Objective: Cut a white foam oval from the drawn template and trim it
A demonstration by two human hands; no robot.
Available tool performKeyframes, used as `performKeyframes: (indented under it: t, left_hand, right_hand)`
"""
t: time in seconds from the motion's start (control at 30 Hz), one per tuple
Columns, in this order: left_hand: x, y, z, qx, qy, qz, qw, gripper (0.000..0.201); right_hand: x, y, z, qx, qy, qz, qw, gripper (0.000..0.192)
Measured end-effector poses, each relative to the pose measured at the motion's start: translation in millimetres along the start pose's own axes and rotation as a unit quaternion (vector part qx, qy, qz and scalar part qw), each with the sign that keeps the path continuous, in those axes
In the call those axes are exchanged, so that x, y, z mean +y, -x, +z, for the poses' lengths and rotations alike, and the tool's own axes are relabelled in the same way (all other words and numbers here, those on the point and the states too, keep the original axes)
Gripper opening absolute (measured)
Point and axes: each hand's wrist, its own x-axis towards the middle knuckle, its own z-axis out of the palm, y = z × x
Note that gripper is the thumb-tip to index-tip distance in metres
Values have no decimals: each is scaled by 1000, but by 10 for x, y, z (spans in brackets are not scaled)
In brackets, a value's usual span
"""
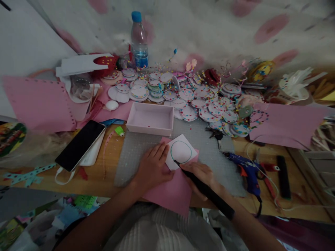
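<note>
A small white paper square (182, 148) with a green circle drawn on it lies on a pink sheet (170, 191). My left hand (154, 162) rests flat at the left edge of the square, its fingers stretched out over the paper. In my right hand (201, 176) is a long black pen-like tool (206, 191), its dark thin tip touching the lower left part of the circle. Whether that tip is a blade or a nib is too small to tell. Beneath both sheets is a grey cutting mat (211, 150).
An open white box (150, 118) stands behind the papers. Farther back are many dotted white discs (188, 113) and a water bottle (139, 42). A phone (81, 144) lies at left; keys (216, 134) and a blue glue gun (247, 170) are at right.
</note>
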Motion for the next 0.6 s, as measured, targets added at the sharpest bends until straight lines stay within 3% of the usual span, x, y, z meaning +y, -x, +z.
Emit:
performKeyframes:
  t: [0.17,0.3,0.37,0.47,0.53,0.6]
  left_hand:
    - [15,4,16,-4,3,0,1000,80]
    - [-27,4,-28,-29,7,3,1000,80]
    - [-112,-13,-88,-60,11,27,998,82]
    - [-290,-63,-181,-117,23,105,987,86]
    - [-394,-99,-207,-141,22,150,978,88]
    - [-461,-125,-192,-146,16,169,975,89]
  right_hand:
    - [43,44,-1,-4,-14,10,1000,37]
    - [-18,84,-156,3,-22,41,999,33]
    - [-77,96,-275,68,-54,106,991,29]
    - [-168,67,-388,188,-117,204,954,29]
    - [-216,13,-366,212,-104,213,948,28]
    - [-254,-50,-266,198,-78,197,957,25]
